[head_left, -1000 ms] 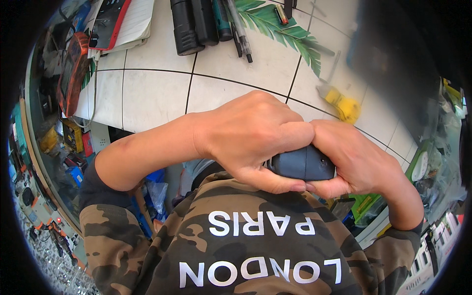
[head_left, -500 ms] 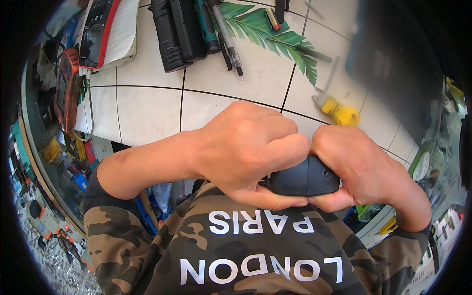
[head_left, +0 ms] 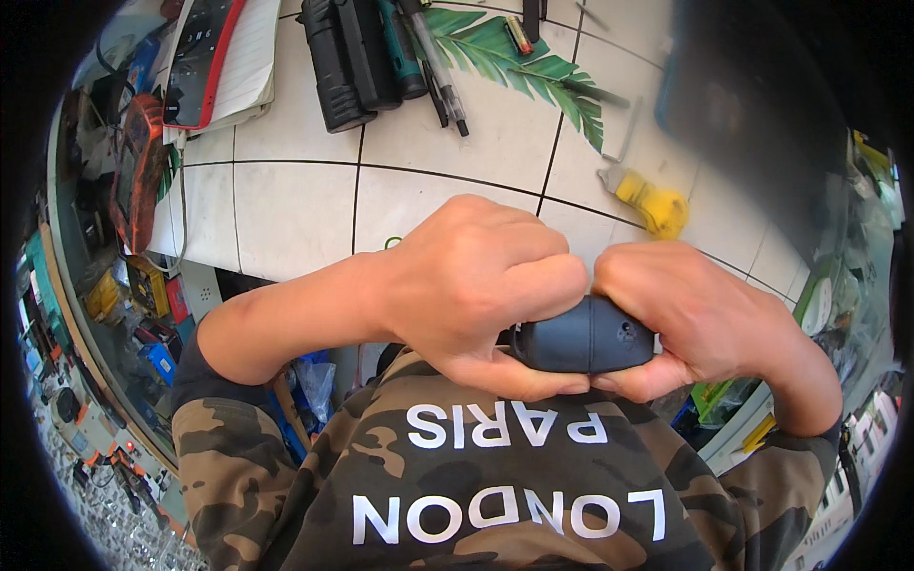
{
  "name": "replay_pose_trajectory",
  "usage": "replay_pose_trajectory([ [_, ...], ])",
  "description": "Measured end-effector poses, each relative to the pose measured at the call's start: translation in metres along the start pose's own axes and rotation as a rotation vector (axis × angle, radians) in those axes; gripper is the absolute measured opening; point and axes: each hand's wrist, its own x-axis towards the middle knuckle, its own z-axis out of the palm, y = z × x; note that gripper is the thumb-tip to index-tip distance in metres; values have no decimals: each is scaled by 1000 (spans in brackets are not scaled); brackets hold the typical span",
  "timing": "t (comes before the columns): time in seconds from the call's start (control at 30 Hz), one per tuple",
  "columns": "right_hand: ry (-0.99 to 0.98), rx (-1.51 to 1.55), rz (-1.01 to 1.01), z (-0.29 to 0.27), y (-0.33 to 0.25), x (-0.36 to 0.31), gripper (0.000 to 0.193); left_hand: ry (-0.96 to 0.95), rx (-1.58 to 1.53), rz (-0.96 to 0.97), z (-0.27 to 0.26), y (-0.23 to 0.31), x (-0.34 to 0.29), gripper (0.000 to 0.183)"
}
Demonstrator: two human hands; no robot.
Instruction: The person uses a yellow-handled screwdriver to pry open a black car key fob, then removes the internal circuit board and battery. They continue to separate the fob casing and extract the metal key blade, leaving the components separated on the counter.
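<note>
Close to my chest, at the near edge of the table, both hands grip a black rounded device (head_left: 592, 335) with a seam around its middle and a small hole toward its right end. What kind of device it is, I cannot tell. My left hand (head_left: 476, 295) wraps the left part, with the thumb along the underside. Around the right end closes my right hand (head_left: 681, 319), its thumb tip almost meeting the left one below the seam. The fingers behind the casing are hidden.
Beyond my hands on the tiled tabletop (head_left: 295, 209) lie a yellow-handled tool (head_left: 652, 203), black cylinders (head_left: 338, 71), pens (head_left: 443, 81) and a small battery (head_left: 519, 35). A red-edged phone (head_left: 202, 67) rests on a notepad (head_left: 249, 71) at far left, beside an orange-cased meter (head_left: 138, 171). A dark blurred shape (head_left: 752, 124) covers the far right.
The view has shifted slightly. Both hands keep their hold on the black device, which shows a little more of its top face.
</note>
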Motion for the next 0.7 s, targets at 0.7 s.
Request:
replay_pose_trajectory([
  [0.7, 1124, -438, 104, -3, -7, -18, 38, 263, -1301, -782, -19, 0, -16, 38],
])
